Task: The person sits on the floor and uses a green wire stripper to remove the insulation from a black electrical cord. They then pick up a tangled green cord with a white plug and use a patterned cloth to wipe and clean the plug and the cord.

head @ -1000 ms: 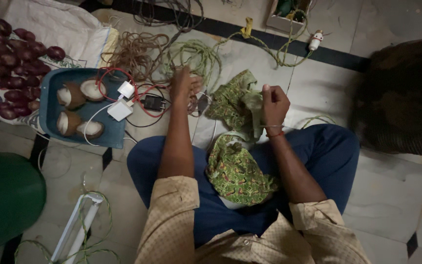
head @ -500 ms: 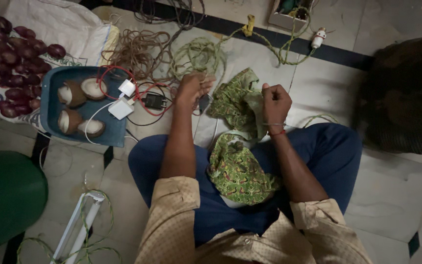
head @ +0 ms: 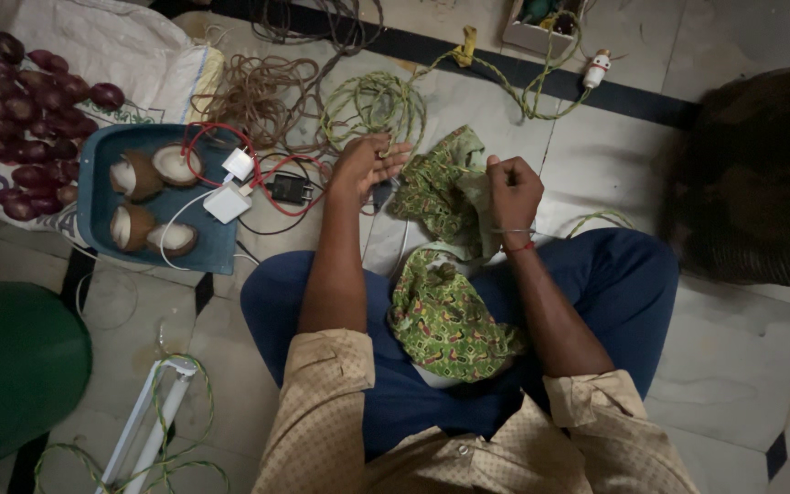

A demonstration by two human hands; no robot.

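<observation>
At your far left, red onions lie on a white sack, and beside them a blue tray holds coconut halves and white chargers. Your left hand is released, fingers spread, just below the coil of green cord on the floor. The green patterned cloth lies between your hands and runs down onto your lap. Your right hand is clenched at the cloth's upper edge; I cannot tell if it holds the cloth or the cord.
</observation>
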